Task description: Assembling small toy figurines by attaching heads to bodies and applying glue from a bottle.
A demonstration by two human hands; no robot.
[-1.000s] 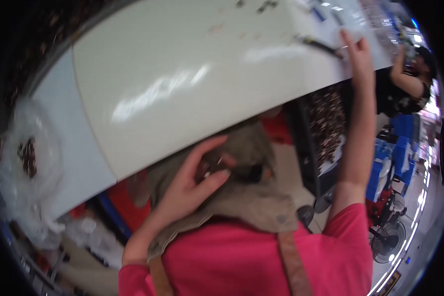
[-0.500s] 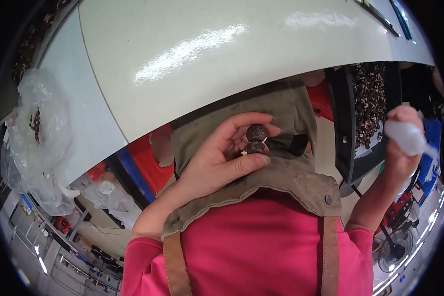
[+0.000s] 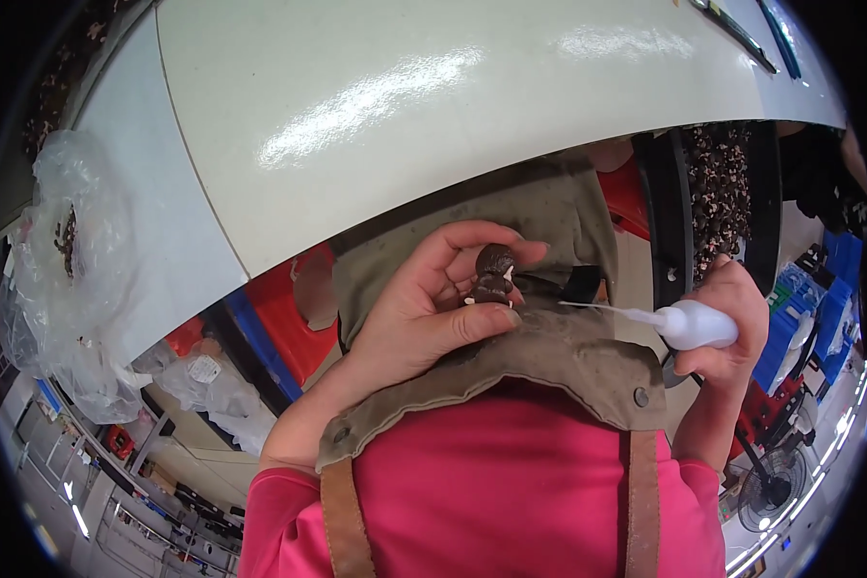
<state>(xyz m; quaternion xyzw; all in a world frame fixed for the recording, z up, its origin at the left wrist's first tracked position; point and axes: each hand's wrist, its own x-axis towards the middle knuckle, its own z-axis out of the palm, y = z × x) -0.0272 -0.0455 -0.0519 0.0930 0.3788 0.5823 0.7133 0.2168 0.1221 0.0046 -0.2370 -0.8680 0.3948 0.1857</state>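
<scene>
A small dark brown figurine (image 3: pixel 494 273) with pale patches stands between the thumb and fingers of my left hand (image 3: pixel 448 289), above the olive apron on my lap. My right hand (image 3: pixel 732 308), off to the right, is wrapped round a white squeeze bottle (image 3: pixel 696 326). The bottle's long thin nozzle points left toward the figurine, with its tip a short way from it. Part of my right hand is hidden behind the bottle.
A pale table (image 3: pixel 376 106) curves across the front. To the right, a black tray (image 3: pixel 676 222) holds many small dark and pinkish pieces (image 3: pixel 719 193). A clear plastic bag (image 3: pixel 77 289) lies at the left, near a red stool (image 3: pixel 308 328). A fan (image 3: pixel 775 486) stands at the lower right.
My right hand has come down and leftward with the squeeze bottle, whose nozzle now points at the figurine. In my left hand the figurine has turned slightly.
</scene>
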